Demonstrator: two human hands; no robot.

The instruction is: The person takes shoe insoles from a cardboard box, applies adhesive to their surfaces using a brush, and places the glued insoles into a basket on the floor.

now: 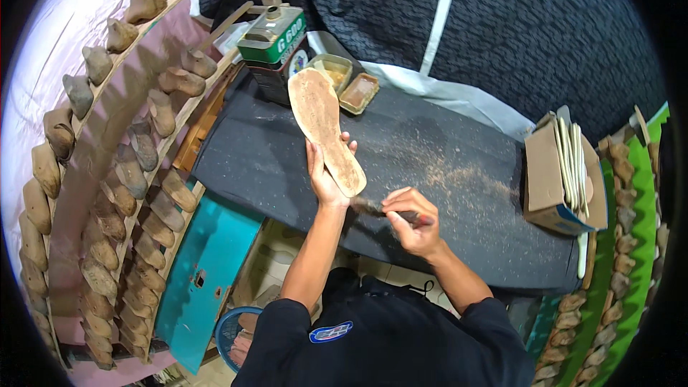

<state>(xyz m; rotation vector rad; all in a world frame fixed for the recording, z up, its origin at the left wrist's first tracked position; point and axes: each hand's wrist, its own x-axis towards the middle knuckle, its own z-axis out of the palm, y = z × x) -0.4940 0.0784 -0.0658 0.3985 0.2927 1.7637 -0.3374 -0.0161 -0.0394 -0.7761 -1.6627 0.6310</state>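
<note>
My left hand (328, 175) grips a tan shoe insole (317, 109) from beneath, fingers and thumb on its edges. The insole tilts up over the table, its brownish, mottled face toward me and a paler rim around it. By the lower end of the insole, my right hand (413, 222) is closed around a small brush (368, 206). Its dark, blurred bristle end points left toward my left wrist, and a bit of red shows at the back of the hand. I cannot tell whether the brush touches the insole.
Crumbs and dust lie on the black-covered table (459, 244). A green and black can (272, 46) stands at the far left beside two small tubs (358, 93). At right, a cardboard box (548, 172) holds flat pale pieces. Racks of wooden shoe lasts (100, 276) line both sides.
</note>
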